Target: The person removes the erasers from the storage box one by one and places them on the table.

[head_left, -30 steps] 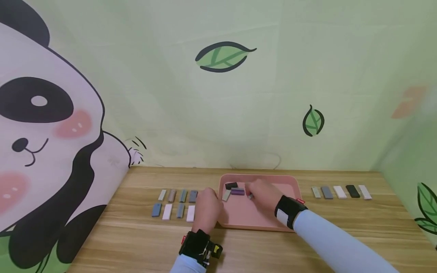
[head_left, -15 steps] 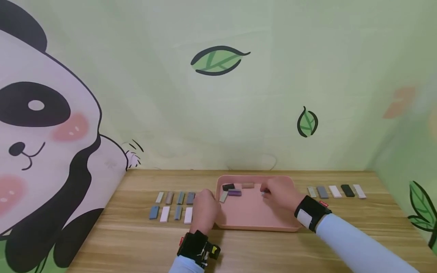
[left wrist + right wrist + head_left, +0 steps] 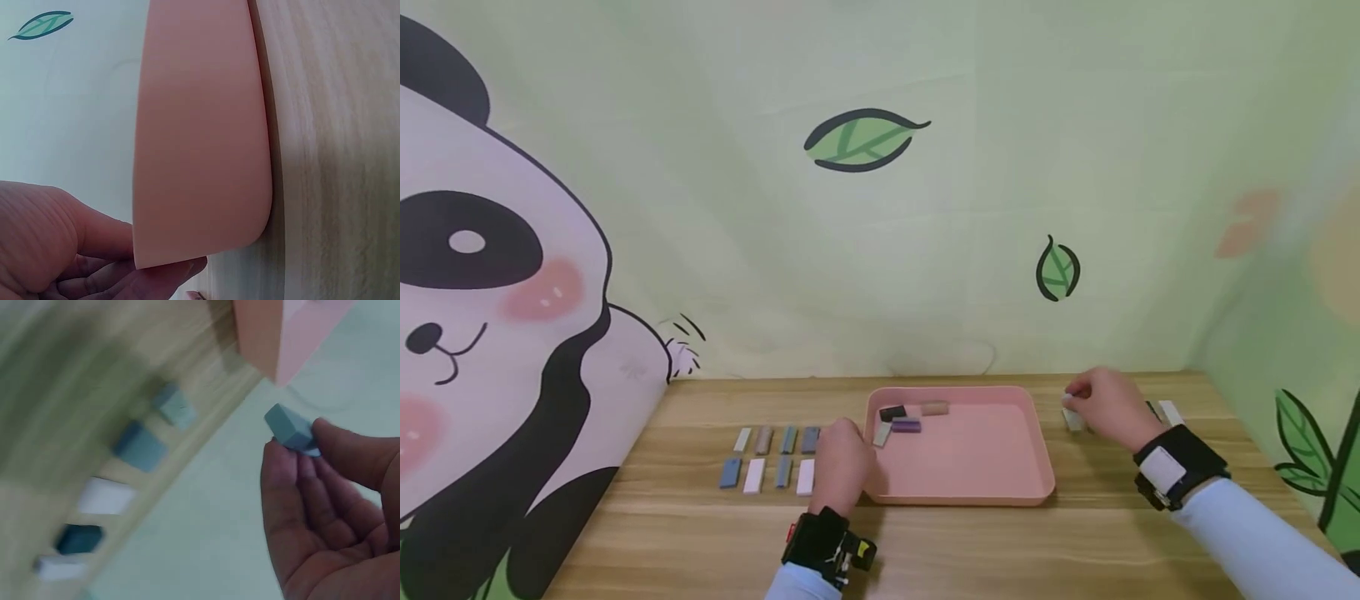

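My right hand pinches a small blue-grey block between thumb and fingertips, as the right wrist view shows. It hovers over the left end of a row of blocks on the table's right side. My left hand grips the left rim of a pink tray; in the left wrist view its thumb and fingers close round the tray's corner. Inside the tray lie a black block, a purple block, a brown block and a pale grey block.
Left of the tray, two rows of blocks stand on the wooden table, among them a blue block and a white block. The right row includes a white block and a dark block. A printed cloth hangs behind.
My right hand has lifted out of the tray with the blue-grey block and moved right, over the right row. The left hand stays at the tray's rim.
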### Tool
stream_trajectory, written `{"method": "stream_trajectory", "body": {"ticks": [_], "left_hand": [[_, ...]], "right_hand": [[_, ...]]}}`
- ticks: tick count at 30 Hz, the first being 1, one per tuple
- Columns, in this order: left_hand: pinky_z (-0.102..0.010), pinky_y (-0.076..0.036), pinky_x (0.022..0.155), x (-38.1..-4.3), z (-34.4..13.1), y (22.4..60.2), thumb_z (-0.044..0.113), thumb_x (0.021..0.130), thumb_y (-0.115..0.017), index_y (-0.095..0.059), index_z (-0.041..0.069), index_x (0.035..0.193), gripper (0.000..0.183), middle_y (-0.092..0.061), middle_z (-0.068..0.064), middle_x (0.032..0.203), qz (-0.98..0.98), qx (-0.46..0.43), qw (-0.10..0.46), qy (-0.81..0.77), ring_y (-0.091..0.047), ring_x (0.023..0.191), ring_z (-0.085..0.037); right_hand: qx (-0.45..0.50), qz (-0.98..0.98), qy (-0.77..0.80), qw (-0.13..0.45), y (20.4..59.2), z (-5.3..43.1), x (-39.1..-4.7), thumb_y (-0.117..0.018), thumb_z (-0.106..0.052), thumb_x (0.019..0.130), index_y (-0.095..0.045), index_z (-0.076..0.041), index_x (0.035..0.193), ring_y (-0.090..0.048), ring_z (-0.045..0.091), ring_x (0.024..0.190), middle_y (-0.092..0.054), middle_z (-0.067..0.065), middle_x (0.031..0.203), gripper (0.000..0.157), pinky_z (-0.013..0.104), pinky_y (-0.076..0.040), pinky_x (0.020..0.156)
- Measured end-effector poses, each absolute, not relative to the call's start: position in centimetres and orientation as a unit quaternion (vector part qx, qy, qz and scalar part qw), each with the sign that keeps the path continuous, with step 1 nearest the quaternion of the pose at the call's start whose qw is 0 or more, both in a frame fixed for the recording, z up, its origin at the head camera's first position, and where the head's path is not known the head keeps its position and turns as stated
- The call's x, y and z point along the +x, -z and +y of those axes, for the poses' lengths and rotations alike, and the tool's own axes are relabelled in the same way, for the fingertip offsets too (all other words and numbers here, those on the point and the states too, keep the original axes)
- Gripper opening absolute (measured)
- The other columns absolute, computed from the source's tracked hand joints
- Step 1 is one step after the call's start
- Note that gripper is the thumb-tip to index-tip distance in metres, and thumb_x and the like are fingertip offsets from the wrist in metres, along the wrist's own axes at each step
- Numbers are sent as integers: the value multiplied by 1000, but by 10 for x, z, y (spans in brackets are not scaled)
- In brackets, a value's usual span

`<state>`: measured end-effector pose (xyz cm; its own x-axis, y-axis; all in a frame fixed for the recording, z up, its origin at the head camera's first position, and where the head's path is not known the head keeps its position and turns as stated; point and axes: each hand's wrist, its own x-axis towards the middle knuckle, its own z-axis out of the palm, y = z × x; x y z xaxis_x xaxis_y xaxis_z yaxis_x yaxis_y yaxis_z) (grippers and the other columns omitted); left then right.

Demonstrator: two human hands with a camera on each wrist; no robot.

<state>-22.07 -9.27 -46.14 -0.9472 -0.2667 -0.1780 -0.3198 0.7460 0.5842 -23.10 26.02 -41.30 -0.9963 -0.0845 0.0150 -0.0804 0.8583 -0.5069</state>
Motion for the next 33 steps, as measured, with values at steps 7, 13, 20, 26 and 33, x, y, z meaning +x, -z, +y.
{"method": "stream_trajectory", "body": {"ticks": [7, 13, 20, 26, 33], "left_hand": [[-30, -42, 57, -222, -95, 462, 9, 85, -63, -64, 8, 78, 7, -59, -8, 75, 933, -159, 41, -320, -54, 67, -22], [-30, -41, 57, -222, -96, 462, 7, 84, -62, -64, 8, 76, 8, -59, -8, 74, 931, -154, 38, -328, -54, 65, -22], [-28, -41, 54, -221, -94, 460, 7, 85, -61, -65, 8, 73, 13, -59, -8, 71, 931, -152, 34, -330, -54, 62, -21], [-28, -41, 53, -221, -93, 461, 7, 85, -61, -65, 8, 73, 13, -59, -8, 71, 931, -153, 32, -330, -55, 61, -21], [-28, -41, 52, -222, -94, 463, 8, 86, -61, -64, 8, 73, 13, -59, -8, 72, 927, -159, 38, -337, -55, 62, -21]], "right_hand": [[12, 956, 288, 50, 432, 284, -223, -70, -26, 80, -72, -1, 90, -57, 13, 61, -66, 2, 68, 27, 28, -43, 54], [48, 946, 308, 83, 446, 286, -223, -70, -23, 79, -71, -1, 88, -58, 12, 60, -64, 1, 65, 25, 27, -45, 53], [70, 932, 339, 113, 458, 281, -218, -68, -17, 81, -67, 6, 93, -59, 13, 59, -65, 4, 69, 26, 27, -47, 53], [83, 926, 349, 121, 465, 279, -214, -69, -15, 81, -67, 5, 92, -59, 12, 59, -65, 5, 71, 24, 26, -48, 53], [98, 926, 346, 118, 471, 277, -216, -69, -17, 80, -67, 4, 90, -59, 11, 57, -64, 4, 70, 23, 26, -48, 53]]}}
